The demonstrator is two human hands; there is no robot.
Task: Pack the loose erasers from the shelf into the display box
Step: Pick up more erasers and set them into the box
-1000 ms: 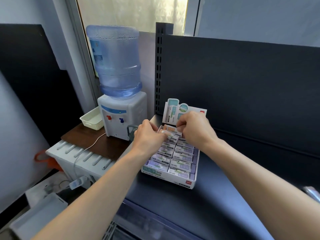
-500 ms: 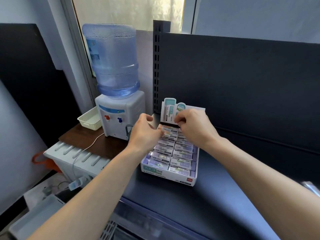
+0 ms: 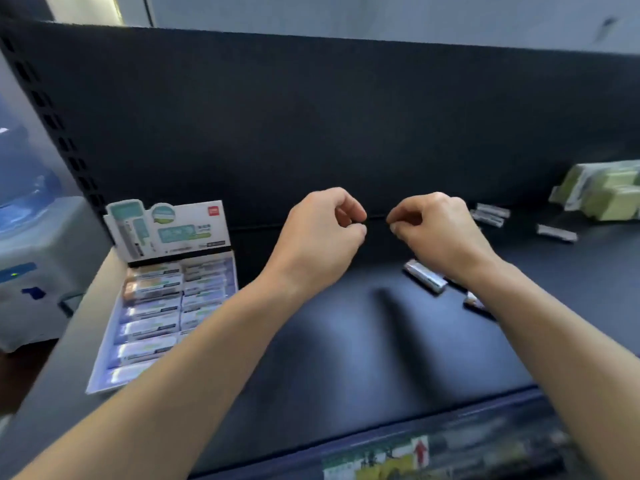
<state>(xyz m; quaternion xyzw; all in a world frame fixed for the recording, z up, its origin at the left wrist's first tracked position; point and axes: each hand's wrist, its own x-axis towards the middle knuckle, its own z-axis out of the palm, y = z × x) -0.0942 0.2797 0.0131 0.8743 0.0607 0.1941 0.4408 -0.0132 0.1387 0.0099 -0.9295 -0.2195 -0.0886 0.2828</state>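
Observation:
The white display box (image 3: pixel 104 372) lies at the left end of the dark shelf (image 3: pixel 346 358), its printed header card (image 3: pixel 169 230) standing upright, and two columns of wrapped erasers (image 3: pixel 152 306) fill it. My left hand (image 3: pixel 318 244) and my right hand (image 3: pixel 436 233) hover side by side over the shelf's middle, fingers curled, and I see nothing in either. Loose erasers lie to the right: one (image 3: pixel 424 280) just below my right hand, one (image 3: pixel 476 303) partly hidden by my right wrist, and several (image 3: pixel 488 214) further back right.
A water dispenser (image 3: pixel 31 258) stands left of the shelf beside the box. A heap of green packets (image 3: pixel 602 195) sits at the far right of the shelf. The shelf's dark back panel (image 3: pixel 311 133) rises behind my hands. A price strip (image 3: pixel 415 452) runs along the front edge.
Both hands have left the display box and moved right, over the middle of the shelf. My view has swung right, bringing the loose erasers and green packets into sight.

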